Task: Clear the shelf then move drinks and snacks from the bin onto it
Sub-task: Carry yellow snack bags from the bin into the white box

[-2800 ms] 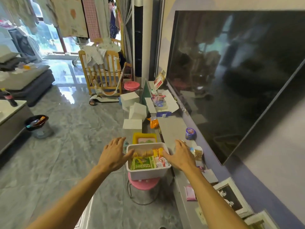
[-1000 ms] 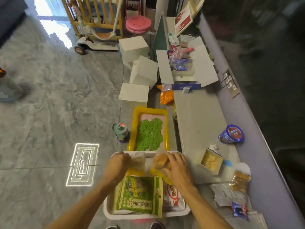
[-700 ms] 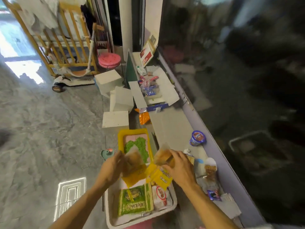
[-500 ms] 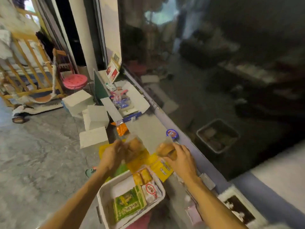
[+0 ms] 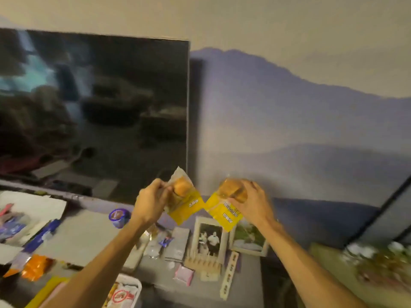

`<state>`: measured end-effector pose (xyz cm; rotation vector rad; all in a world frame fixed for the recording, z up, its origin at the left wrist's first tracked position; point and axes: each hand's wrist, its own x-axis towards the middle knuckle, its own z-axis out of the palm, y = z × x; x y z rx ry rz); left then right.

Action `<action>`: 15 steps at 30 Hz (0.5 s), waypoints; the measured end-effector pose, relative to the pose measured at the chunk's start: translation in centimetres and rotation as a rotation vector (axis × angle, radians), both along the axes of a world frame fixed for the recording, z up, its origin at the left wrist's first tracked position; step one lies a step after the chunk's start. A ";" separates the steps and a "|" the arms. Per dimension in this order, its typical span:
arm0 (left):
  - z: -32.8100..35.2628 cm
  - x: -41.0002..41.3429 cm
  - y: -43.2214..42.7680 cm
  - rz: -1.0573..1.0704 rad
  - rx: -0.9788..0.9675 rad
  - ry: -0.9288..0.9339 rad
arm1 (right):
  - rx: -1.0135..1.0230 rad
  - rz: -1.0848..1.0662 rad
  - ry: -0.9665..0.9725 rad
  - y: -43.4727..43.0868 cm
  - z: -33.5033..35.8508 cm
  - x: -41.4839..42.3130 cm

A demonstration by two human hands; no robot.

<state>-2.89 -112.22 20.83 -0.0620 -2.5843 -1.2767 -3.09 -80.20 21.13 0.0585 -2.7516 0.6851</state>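
Both of the person's arms are stretched out over the shelf, and each hand holds a snack. The left hand has its fingers curled round the clear top of a left snack packet, a golden bun showing inside and the yellow printed end hanging down to the right. The right hand grips a right snack packet of the same kind, its fingers wrapped over the bun and its yellow end pointing down to the left. The two yellow ends come very close together; I cannot tell whether they touch. Both packets are up in the air, above the back edge of the shelf and just right of the television. Below them, a black-and-white photo frame and a colour photo frame lean at the back edge against the wall. A purple cup stands near the back edge, just left of the left wrist. An orange packet lies by the front edge towards the left, and a pink packet lies by the front edge in front of the frames. Only a corner of the white bin shows below the front edge, with a red-and-white packet inside.
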 end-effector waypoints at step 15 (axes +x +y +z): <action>-1.9 10.0 53.4 -0.666 0.098 0.087 | -0.005 -0.615 -0.055 46.5 0.5 29.4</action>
